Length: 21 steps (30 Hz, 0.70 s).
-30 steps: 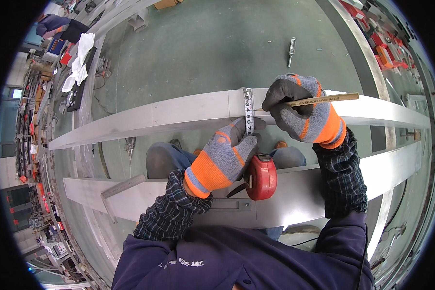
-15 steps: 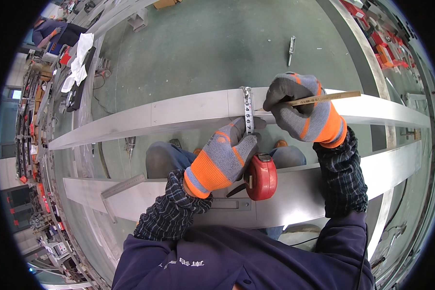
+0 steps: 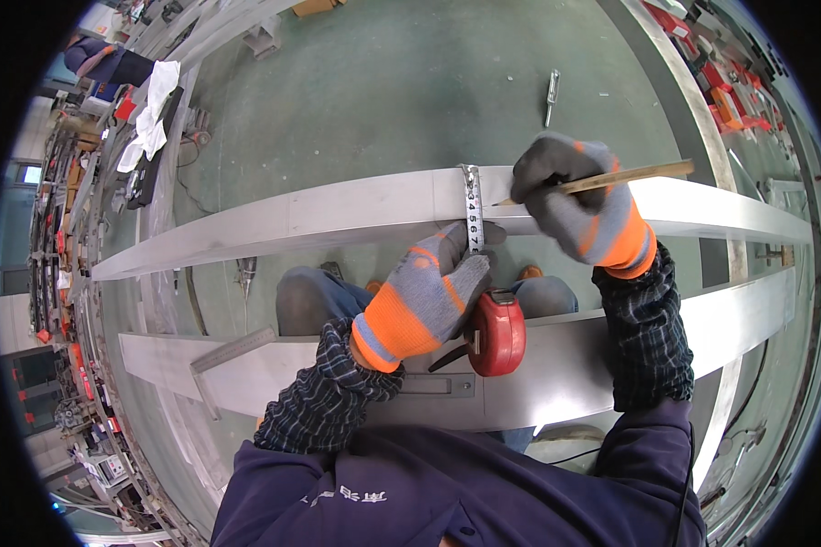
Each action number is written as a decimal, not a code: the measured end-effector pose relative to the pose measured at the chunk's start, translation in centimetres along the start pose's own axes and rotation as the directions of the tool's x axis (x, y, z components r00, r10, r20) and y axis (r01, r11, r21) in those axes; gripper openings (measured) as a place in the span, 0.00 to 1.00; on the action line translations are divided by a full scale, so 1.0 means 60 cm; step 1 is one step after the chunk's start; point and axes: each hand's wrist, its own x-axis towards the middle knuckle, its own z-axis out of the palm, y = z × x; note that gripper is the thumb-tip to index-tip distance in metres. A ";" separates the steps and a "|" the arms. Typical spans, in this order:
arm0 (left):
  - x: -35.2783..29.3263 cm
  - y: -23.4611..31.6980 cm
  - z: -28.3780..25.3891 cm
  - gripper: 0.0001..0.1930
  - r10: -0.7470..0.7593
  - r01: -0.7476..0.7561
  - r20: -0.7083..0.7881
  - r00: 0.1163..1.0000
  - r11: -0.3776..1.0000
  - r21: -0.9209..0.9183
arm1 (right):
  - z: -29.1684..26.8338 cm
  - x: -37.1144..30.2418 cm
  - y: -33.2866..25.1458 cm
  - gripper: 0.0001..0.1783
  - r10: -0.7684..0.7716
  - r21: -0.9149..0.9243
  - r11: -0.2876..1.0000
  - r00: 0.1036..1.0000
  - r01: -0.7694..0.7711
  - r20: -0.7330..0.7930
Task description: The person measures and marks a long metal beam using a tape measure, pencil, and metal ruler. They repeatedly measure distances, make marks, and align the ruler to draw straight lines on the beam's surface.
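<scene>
R hand (image 3: pixel 579 196), in a grey/orange glove, had its fingers together on a pencil (image 3: pixel 648 173), pinched w/ the tip pointing left & the blunt end sticking out right. L hand (image 3: pixel 415 301), gloved likewise, was closed on the tape measure (image 3: pixel 499 337), its red case hanging just right of & nearer than the fingers. Blade (image 3: pixel 473 205) ran out across the top of the far metal bar (image 3: pixel 365 202), its end at the bar's far edge. Pencil tip was over the same bar, just right of the blade; couldn't tell if it touched the metal. Near metal bar (image 3: pixel 556 374) lay under the forearms, approx. parallel, w/ a slotted recess (image 3: pixel 438 386) nr. its middle & a metal square (image 3: pixel 235 350) toward its L end. Person's knees (image 3: pixel 303 305) showed btwn the bars. Beyond, a screwdriver (image 3: pixel 552 98) lay on the green floor (image 3: pixel 383 100), far right of ctr. Far left: a white cloth (image 3: pixel 155 109) & a co-worker (image 3: pixel 109 64); far right: red boxes (image 3: pixel 716 96).
</scene>
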 end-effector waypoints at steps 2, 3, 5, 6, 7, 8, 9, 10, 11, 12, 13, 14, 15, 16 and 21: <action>-0.001 0.005 0.000 0.15 -0.107 0.106 0.002 0.994 0.985 -0.134 | -0.002 -0.001 -0.002 0.06 0.051 0.075 0.996 0.997 -0.047 -0.050; -0.003 0.009 -0.004 0.14 -0.160 0.159 0.009 0.987 0.971 -0.181 | -0.001 -0.002 -0.002 0.06 0.085 0.101 0.992 0.994 -0.078 -0.070; -0.017 0.011 -0.018 0.14 -0.209 0.204 -0.001 0.978 0.956 -0.209 | -0.003 -0.002 -0.005 0.06 0.124 0.115 0.987 0.990 -0.115 -0.069; -0.028 0.021 -0.033 0.13 -0.199 0.190 -0.016 0.980 0.953 -0.234 | -0.002 -0.001 -0.006 0.06 0.130 0.136 0.984 0.988 -0.118 -0.083; -0.038 0.030 -0.047 0.13 -0.186 0.172 -0.030 0.982 0.950 -0.260 | 0.000 0.000 -0.007 0.07 0.137 0.158 0.980 0.986 -0.121 -0.094; -0.048 0.039 -0.061 0.14 -0.171 0.152 -0.042 0.984 0.946 -0.287 | 0.001 0.001 -0.009 0.07 0.143 0.181 0.976 0.984 -0.123 -0.102; -0.066 0.043 -0.084 0.14 -0.118 0.106 -0.048 0.992 0.974 -0.202 | 0.002 0.002 -0.009 0.07 0.140 0.181 0.976 0.987 -0.124 -0.077; -0.086 0.050 -0.107 0.15 -0.066 0.060 -0.048 0.997 0.992 -0.114 | 0.000 0.002 -0.010 0.07 0.126 0.161 0.981 0.989 -0.112 -0.078; -0.109 0.052 -0.126 0.17 -0.186 0.167 -0.058 0.981 0.955 -0.246 | -0.002 0.002 -0.010 0.07 0.111 0.142 0.985 0.991 -0.100 -0.077; -0.140 0.041 -0.140 0.18 -0.171 0.133 -0.120 0.978 0.953 -0.274 | -0.001 0.000 -0.008 0.07 0.099 0.121 0.989 0.992 -0.090 -0.074; -0.174 0.032 -0.151 0.19 -0.159 0.098 -0.186 0.970 0.949 -0.298 | 0.003 -0.001 -0.008 0.07 0.123 0.131 0.985 0.989 -0.112 -0.081; -0.208 0.034 -0.153 0.20 -0.290 0.130 -0.261 0.921 0.858 -0.496 | 0.004 -0.001 -0.002 0.08 0.121 0.138 0.984 0.989 -0.109 -0.083; -0.236 0.038 -0.154 0.20 -0.412 0.095 -0.325 0.851 0.731 -0.676 | 0.004 -0.002 0.006 0.08 0.120 0.101 0.989 0.988 -0.111 -0.093; -0.272 0.036 -0.166 0.20 -0.452 0.141 -0.345 0.823 0.751 -0.645 | 0.002 -0.005 0.013 0.08 0.122 0.068 0.991 0.988 -0.116 -0.099; -0.425 0.021 -0.206 0.18 -0.599 0.469 -0.520 0.609 0.800 -0.374 | -0.010 -0.013 0.032 0.12 0.175 0.182 0.974 0.962 -0.137 -0.210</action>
